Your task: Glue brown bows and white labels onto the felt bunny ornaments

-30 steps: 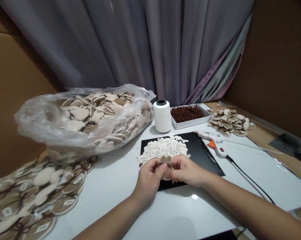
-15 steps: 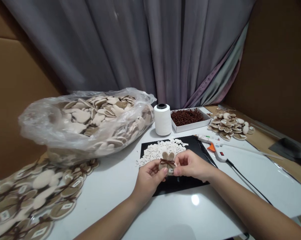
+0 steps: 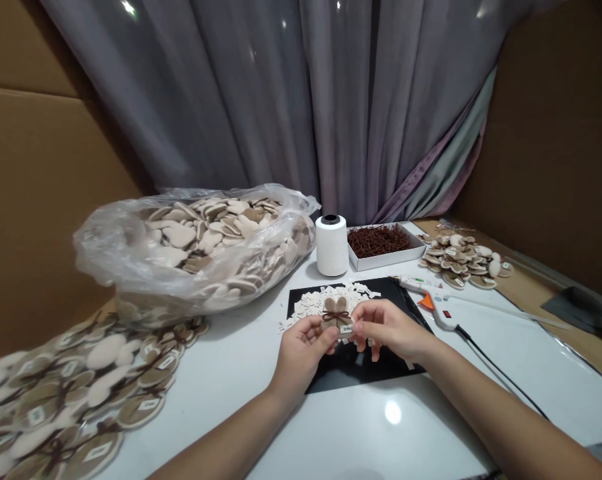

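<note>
Felt rabbit [image 3: 329,327], one, tan: two round ears uppermost, a brown bow [image 3: 335,315] across the neck, a small white label [image 3: 346,329] low on the right side of the body. Held upright between both hands, above a black sheet [image 3: 338,377].

Left hand [image 3: 303,347]: grasping the rabbit by the left edge of its body, thumb in front, below the bow; the ears stand clear above the grip.

Right hand [image 3: 388,330]: thumb and forefinger closed at the right end of the label, beside the rabbit's right edge; whether the felt is also pinched cannot be told. Other fingers hang loosely curled.

Behind the rabbit, on the sheet: a heap of loose labels [image 3: 313,303]. Beyond: one white thread spool [image 3: 331,247]; one shallow box [image 3: 393,259] of brown bows. Right of the sheet: one glue gun [image 3: 435,300], orange trigger. Far left: a plastic bag [image 3: 125,277] of felt pieces.
</note>
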`<act>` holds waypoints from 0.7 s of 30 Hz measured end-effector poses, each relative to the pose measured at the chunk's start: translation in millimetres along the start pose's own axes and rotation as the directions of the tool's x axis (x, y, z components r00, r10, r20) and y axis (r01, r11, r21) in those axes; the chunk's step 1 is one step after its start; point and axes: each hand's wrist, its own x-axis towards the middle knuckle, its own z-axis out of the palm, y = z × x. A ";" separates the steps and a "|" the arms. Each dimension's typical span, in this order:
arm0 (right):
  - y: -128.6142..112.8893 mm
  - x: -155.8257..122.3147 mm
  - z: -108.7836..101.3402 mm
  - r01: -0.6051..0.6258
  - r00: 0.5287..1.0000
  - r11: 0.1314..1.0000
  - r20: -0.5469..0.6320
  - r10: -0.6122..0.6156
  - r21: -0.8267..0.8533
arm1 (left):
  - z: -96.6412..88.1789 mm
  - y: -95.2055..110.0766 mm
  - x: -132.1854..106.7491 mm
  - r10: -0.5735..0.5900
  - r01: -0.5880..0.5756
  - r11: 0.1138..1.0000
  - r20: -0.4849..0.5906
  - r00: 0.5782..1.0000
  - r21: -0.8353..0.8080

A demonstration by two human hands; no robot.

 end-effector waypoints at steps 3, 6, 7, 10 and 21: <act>2.3 -0.1 0.5 -0.003 1.000 1.000 -0.007 0.003 -0.010 | -0.1 -1.4 -0.3 -0.006 0.007 1.000 0.033 0.999 -0.023; 4.2 0.5 0.7 -0.012 1.000 1.000 0.003 0.012 0.017 | -0.2 -1.9 -1.4 -0.002 0.005 0.999 0.069 0.998 -0.045; 4.7 0.7 1.1 -0.017 1.000 1.000 0.008 0.017 0.025 | -0.2 -1.8 -1.9 -0.003 0.006 0.999 0.078 0.997 -0.049; 5.1 0.8 2.6 -0.031 0.999 0.999 0.022 0.030 0.036 | -0.5 -2.1 -3.3 -0.015 0.020 0.999 0.084 0.996 -0.050; 2.9 -1.0 -0.6 -0.020 1.000 0.996 0.006 0.019 0.090 | 0.4 -4.7 1.7 0.008 -0.007 1.000 0.045 0.999 -0.030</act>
